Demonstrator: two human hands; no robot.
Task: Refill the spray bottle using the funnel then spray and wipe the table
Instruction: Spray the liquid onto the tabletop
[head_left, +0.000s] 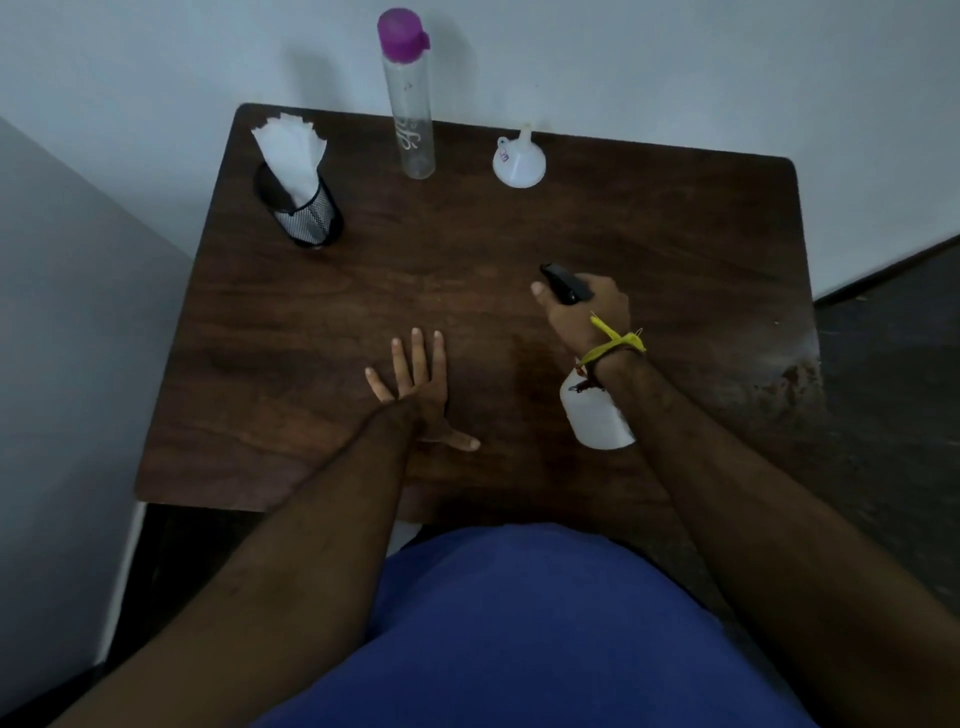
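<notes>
My right hand (584, 312) grips a white spray bottle (595, 413) by its black spray head, holding it tilted above the dark wooden table (675, 234), nozzle pointing toward the far left. The bottle's white body shows below my wrist. My left hand (415, 384) lies flat on the table with fingers spread, holding nothing. A white funnel (518, 158) stands mouth down at the back of the table. A tall clear water bottle (410, 104) with a purple cap stands upright to the funnel's left.
A black mesh holder with white paper napkins (298, 187) stands at the back left of the table. White walls border the table at the back and left. Dark floor lies to the right. My blue-clad lap is at the near edge.
</notes>
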